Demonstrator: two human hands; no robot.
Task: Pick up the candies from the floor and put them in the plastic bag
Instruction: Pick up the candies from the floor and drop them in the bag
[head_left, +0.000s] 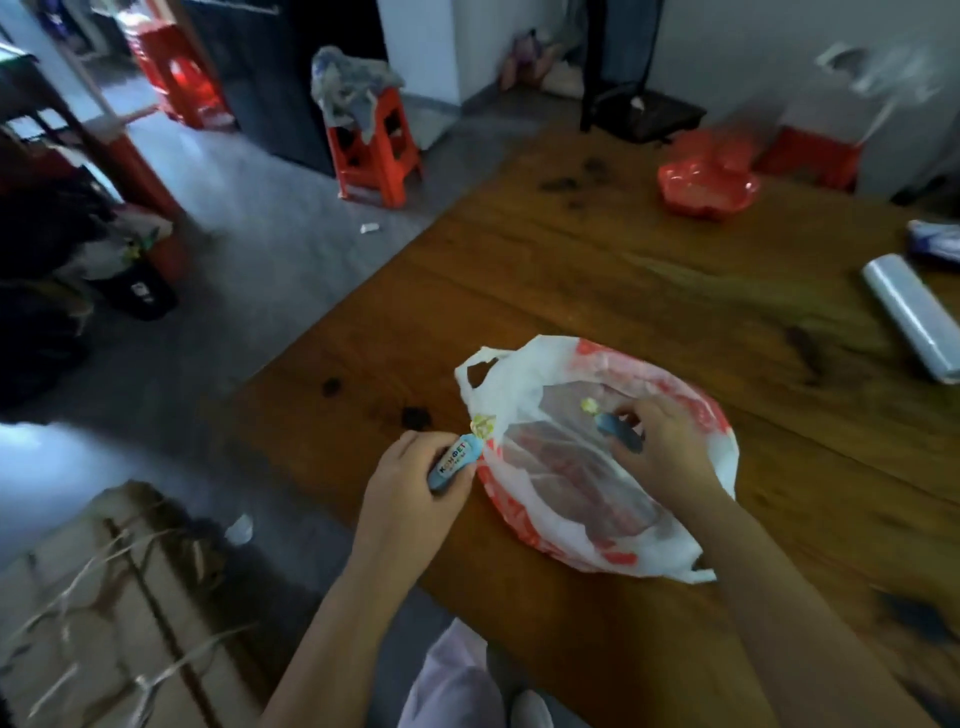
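While gripping a blue candy (451, 464) in the left hand (410, 493) at the white-and-red plastic bag's (545, 493) nine o'clock rim, pinching a second candy (615, 428) with the right hand (662, 449) inside its open mouth, on the wooden table (623, 270).

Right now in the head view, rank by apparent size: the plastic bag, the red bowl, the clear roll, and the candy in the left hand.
1. Plastic bag, largest, though nearest the camera.
2. Red bowl and clear roll: too close to rank; both lie farther off.
3. Candy in the left hand, smallest.
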